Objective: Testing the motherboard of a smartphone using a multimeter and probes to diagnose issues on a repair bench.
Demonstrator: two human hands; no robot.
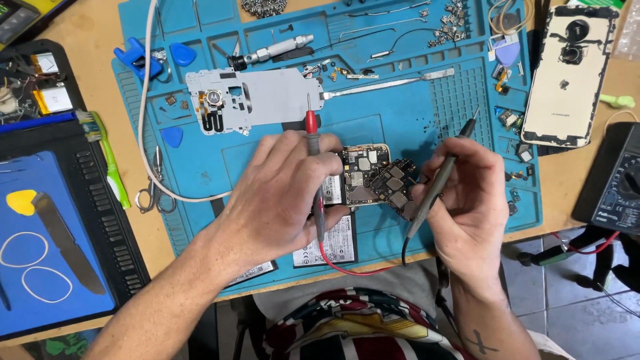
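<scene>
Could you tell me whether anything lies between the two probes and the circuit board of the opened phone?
Nothing visible does. The left hand holds the red probe, the right hand the black probe, both beside the bare circuit board; the tips' contact is hidden.

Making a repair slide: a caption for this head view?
Left hand holds red probe, right hand black probe, over opened phone on blue mat.

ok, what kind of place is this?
Likely a phone repair bench: blue work mat strewn with small parts, an opened phone's circuit board probed by left hand and right hand, multimeter alongside.
</scene>
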